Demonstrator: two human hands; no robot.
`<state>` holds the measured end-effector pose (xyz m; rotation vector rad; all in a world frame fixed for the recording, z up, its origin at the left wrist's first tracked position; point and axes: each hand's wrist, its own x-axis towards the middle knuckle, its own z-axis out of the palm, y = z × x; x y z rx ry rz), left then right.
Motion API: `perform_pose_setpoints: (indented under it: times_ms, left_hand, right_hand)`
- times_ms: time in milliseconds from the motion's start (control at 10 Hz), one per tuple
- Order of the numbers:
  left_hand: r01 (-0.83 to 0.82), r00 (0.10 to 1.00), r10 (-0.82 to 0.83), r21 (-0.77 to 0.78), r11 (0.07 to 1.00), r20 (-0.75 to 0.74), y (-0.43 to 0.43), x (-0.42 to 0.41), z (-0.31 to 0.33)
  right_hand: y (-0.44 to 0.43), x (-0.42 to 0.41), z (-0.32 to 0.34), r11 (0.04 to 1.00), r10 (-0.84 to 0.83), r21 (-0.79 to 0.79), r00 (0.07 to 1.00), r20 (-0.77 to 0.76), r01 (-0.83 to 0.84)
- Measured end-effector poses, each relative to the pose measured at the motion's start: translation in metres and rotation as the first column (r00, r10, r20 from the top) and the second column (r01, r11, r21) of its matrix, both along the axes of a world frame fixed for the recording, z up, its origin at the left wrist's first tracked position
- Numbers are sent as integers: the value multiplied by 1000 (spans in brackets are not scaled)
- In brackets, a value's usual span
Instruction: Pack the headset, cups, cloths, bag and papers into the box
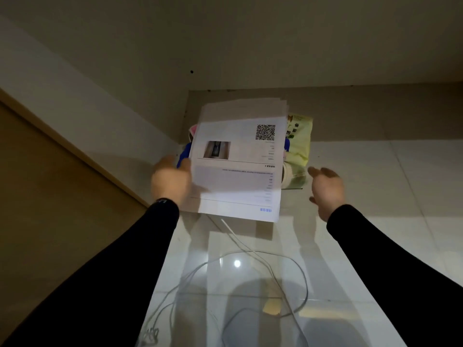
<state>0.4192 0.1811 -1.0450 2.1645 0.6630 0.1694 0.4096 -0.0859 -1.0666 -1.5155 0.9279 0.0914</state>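
A stack of white printed papers with a QR code and a small photo lies on top of the other items, hiding most of them and the box. My left hand grips the papers' left edge. Apart from the sheets, my right hand hovers just to their right with fingers spread and holds nothing. A pale yellow-green bag sticks out from under the papers on the right. Something blue and a bit of pink peek out at the left edge.
The items sit in a corner where a beige wall meets the glossy tiled floor. A thin white cable loops across the floor in front of me. A brown wooden panel runs along the left.
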Motion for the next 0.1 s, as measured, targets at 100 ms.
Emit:
perform_pose_setpoints:
  times_ms: [100]
  left_hand:
    - [221,975,-221,-84,972,8,-22,3,56]
  right_hand:
    - [2,0,59,997,27,63,992,120,-35]
